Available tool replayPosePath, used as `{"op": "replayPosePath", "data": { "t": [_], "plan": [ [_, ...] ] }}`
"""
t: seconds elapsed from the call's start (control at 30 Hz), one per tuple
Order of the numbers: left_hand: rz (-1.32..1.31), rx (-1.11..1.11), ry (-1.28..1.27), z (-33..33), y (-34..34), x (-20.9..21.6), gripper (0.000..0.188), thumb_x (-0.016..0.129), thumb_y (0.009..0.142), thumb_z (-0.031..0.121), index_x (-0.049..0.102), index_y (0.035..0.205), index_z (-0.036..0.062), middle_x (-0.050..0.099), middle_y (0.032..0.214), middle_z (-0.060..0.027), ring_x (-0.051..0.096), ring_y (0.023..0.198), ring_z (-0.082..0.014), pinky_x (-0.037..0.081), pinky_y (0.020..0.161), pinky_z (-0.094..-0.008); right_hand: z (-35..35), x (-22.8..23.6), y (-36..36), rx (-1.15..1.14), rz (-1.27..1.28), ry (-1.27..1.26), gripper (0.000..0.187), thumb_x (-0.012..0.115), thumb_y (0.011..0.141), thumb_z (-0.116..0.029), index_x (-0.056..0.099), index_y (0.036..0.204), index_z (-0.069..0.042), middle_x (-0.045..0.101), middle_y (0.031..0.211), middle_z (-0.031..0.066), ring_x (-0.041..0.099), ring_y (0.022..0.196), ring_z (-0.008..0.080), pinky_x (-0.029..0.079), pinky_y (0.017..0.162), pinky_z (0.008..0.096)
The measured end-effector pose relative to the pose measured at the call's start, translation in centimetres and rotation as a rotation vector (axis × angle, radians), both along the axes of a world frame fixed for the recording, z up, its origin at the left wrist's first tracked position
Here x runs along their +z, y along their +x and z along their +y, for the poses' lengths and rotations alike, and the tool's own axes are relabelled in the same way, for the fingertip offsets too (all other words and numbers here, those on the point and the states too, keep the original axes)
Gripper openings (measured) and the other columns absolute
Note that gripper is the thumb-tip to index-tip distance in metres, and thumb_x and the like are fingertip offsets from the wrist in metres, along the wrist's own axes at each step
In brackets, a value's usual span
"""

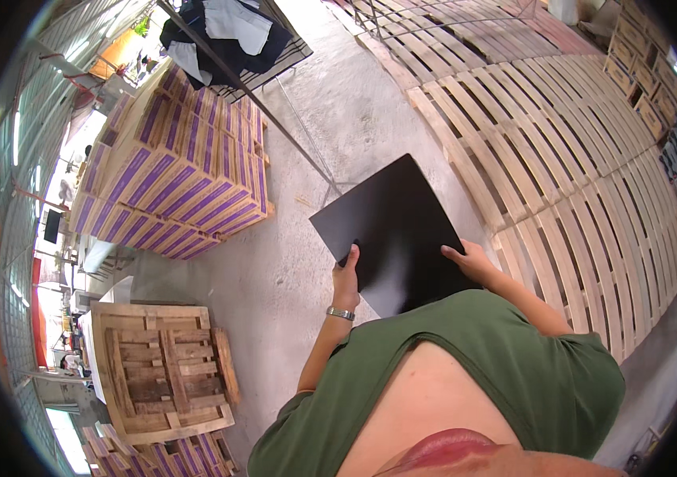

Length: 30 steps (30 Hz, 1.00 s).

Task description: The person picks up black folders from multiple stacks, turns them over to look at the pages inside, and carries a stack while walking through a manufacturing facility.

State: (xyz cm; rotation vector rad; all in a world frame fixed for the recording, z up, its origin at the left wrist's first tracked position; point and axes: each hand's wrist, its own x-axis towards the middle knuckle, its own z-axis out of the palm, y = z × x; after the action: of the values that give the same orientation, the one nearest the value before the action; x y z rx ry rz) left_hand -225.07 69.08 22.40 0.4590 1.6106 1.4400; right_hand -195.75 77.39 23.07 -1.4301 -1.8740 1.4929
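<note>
A flat, glossy black rectangular panel (402,230) is held in front of my body, tilted in the view. My left hand (346,282) grips its left edge, with the thumb lying on the upper face and the other fingers hidden beneath. On the opposite edge, my right hand (472,262) clasps the panel the same way, its thumb pressed on top. A metal watch (341,314) circles my left wrist. The panel's near edge is partly covered by my green shirt (434,334).
Wooden pallets (561,159) cover the floor on the right. Stacked cartons with purple stripes (187,171) stand at the left, above another wooden pallet (165,370). A metal rack (283,60) with dark and white cloth (231,32) is ahead, on concrete floor (275,278).
</note>
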Motion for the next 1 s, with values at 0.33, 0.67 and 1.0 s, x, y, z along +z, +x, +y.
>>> {"op": "replayPosePath", "data": {
  "t": [0.33,0.67,1.0],
  "plan": [
    [-0.320,0.279,0.025,24.3,-3.7,-3.1,0.061,0.074,0.081,0.036,0.053,0.120,-0.0067,0.060,0.116,-0.0124,0.059,0.104,-0.0228,0.050,0.089,-0.0349,31.5,-2.7,-7.3,0.254,-0.168,0.071,0.080,0.052,0.083,-0.067,0.055,0.121,0.003,0.060,0.114,0.0282,0.054,0.112,0.0412,0.041,0.095,0.0427],
    [-0.349,0.491,0.048,48.2,-10.1,-1.2,0.067,0.073,0.080,0.040,0.049,0.123,-0.0051,0.058,0.119,-0.0151,0.058,0.107,-0.0280,0.051,0.091,-0.0415,62.0,0.3,-17.8,0.500,-0.124,0.140,0.081,0.051,0.083,-0.068,0.055,0.120,0.003,0.060,0.111,0.0289,0.056,0.108,0.0417,0.044,0.092,0.0442],
    [-0.158,0.160,0.058,87.6,-24.6,1.0,0.063,0.066,0.086,0.044,0.055,0.119,-0.0080,0.061,0.114,-0.0140,0.058,0.104,-0.0218,0.046,0.091,-0.0331,92.5,2.0,-27.1,0.181,-0.025,0.252,0.071,0.055,0.085,-0.061,0.057,0.116,0.003,0.061,0.111,0.0273,0.057,0.108,0.0410,0.045,0.092,0.0429]
  ]
}}
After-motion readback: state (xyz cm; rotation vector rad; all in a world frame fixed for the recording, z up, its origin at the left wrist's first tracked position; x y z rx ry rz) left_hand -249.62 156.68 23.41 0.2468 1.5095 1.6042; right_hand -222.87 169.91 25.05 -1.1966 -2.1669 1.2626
